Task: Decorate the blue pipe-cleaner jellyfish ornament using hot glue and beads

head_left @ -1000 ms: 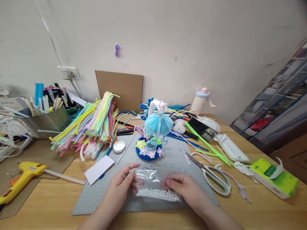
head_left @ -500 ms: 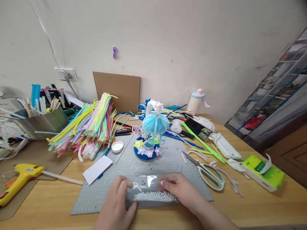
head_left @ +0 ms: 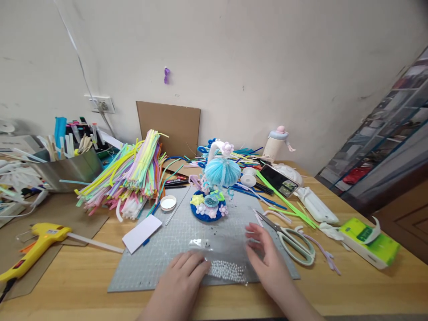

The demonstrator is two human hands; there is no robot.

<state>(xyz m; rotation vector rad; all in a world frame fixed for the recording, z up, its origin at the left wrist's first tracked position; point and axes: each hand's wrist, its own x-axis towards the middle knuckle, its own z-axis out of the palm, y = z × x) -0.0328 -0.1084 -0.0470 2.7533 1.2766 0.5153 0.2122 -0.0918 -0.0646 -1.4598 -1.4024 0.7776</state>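
A clear plastic bag of white pearl beads (head_left: pixel 227 271) lies at the front of the grey cutting mat (head_left: pixel 160 267). My left hand (head_left: pixel 183 276) is closed over the bag's left end, its fingers together. At the bag's right end my right hand (head_left: pixel 265 254) is open, fingers apart, with nothing visible in it. Behind the bag stands a pipe-cleaner craft piece with a light blue domed top (head_left: pixel 222 173) and a dark blue round base (head_left: pixel 209 217), decorated with small flowers and a yellow star.
Scissors (head_left: pixel 294 245) lie right of the mat, near a green tissue pack (head_left: pixel 369 243). A yellow glue gun (head_left: pixel 50 234) rests at left. Also at left are a pipe-cleaner bundle (head_left: pixel 133 174), a white card (head_left: pixel 142 234) and a round white lid (head_left: pixel 168 203). A phone (head_left: pixel 279 180) lies farther back.
My right hand has let go of the bag and opened, moving slightly right. The bag has gone down flat on the mat. My left hand has shifted right over its left end.
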